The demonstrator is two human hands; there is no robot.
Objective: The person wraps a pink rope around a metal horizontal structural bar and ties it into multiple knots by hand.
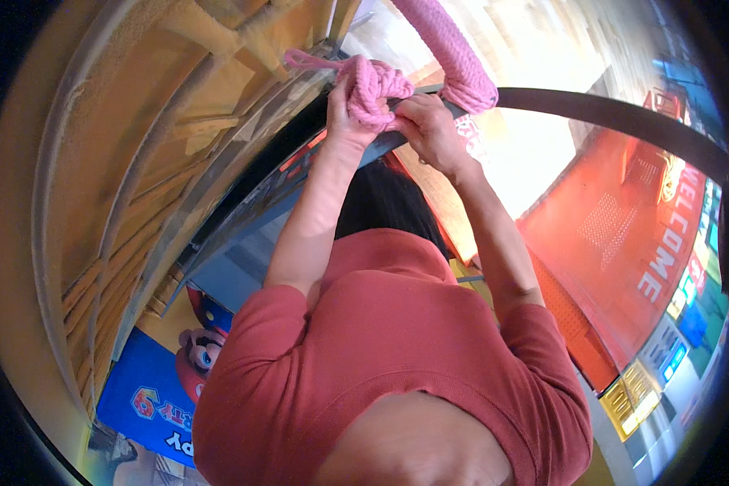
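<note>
A bundle of thick pink cord (376, 87) is gripped in my left hand (343, 121), whose fingers are mostly hidden behind it. A thin loop of the cord sticks out to the left. My right hand (431, 130) is closed against the cord's right side, its fingers curled at a dark flat bar (575, 103); I see it pinching cord there. Just beyond the right hand, tight pink windings (449, 49) cover a curved length that rises to the top edge and meets the bar. What lies under the windings is hidden.
Wooden slatted panelling (154, 105) stands close on my left. A blue printed poster (142, 393) with a cartoon figure is at lower left. To the right are a red lettered mat (616, 243) and a yellow sign (630, 402). Bright light washes out the area beyond the bar.
</note>
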